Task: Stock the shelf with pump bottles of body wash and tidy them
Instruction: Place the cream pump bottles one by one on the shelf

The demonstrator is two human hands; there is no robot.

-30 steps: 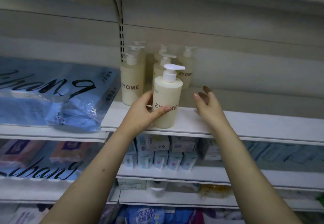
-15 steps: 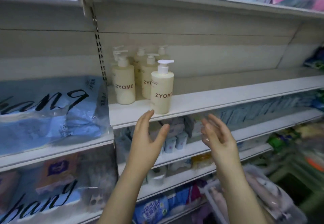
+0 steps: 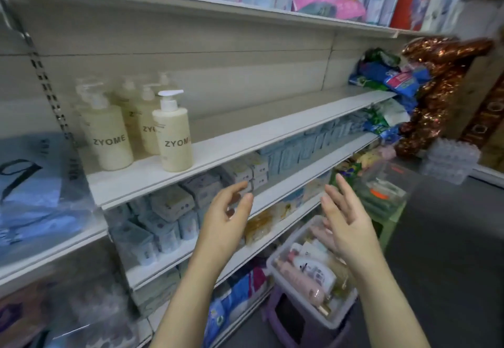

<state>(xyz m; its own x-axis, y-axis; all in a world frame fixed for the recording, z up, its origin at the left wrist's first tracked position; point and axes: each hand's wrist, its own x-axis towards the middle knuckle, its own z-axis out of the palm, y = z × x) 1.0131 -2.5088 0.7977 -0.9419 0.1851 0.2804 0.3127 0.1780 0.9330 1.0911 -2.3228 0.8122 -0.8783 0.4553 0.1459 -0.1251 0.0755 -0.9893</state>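
Head view: the stocking looks barely begun. At least 5 cream bottles (image 3: 109, 140) stand upright in a tight cluster at the left end of the shelf (image 3: 272, 129). The rear ones are too blurred for a sure count. The front bottle (image 3: 176, 143) stands near the front edge, label outward, with its pump spout turned right. The others sit behind and to its left, close together. From that cluster to the right end the shelf is bare, so most of the filling is left. The cluster reads as 2 loose files, not a squared block, so tidying also remains.

The left hand (image 3: 223, 219) and right hand (image 3: 346, 219) hover below the shelf's front edge, well apart from the bottles. Both are empty, palms roughly facing each other, fingers wide and relaxed.

A clear bin (image 3: 336, 320) of mixed bottles rests on a purple stool (image 3: 275, 317) just under the right hand. It is probably the supply, though I cannot tell whether any of them is body wash.

The shelf is white board on a slotted upright. The top shelf (image 3: 191, 1) carries bright soft packs, and the lower shelves hold small pale boxes (image 3: 171, 203). A big blue pack (image 3: 41, 197) fills the bay to the left. Glittery brown goods (image 3: 436, 80) hang at the right end, above a dark floor (image 3: 450, 266).
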